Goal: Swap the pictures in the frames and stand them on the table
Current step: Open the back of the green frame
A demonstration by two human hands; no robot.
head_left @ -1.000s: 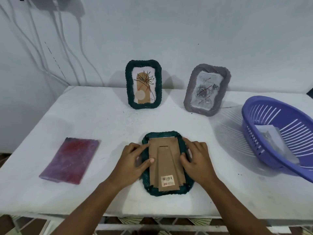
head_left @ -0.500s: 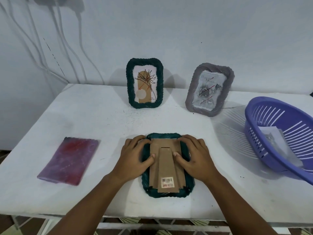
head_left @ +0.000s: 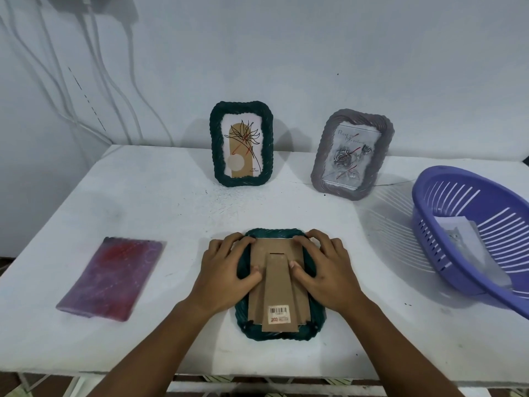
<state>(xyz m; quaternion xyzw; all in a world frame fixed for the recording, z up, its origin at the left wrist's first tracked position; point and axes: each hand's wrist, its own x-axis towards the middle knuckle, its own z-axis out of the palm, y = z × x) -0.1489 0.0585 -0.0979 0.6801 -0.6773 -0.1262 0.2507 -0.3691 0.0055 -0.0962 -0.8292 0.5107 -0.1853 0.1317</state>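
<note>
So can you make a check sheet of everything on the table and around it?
Surface: white table, scuffed with dark specks.
Job's things: green frame lies face down, cardboard back up; second green frame and grey frame stand at the back, pictures inside.
Clutter: purple-red sheet lies flat at the left; purple basket at the right holds a picture.
Hands: left hand and right hand press on the cardboard back, fingers curled at its top edge.
Cables: white cables run down the wall.
Surroundings: plain wall.
</note>
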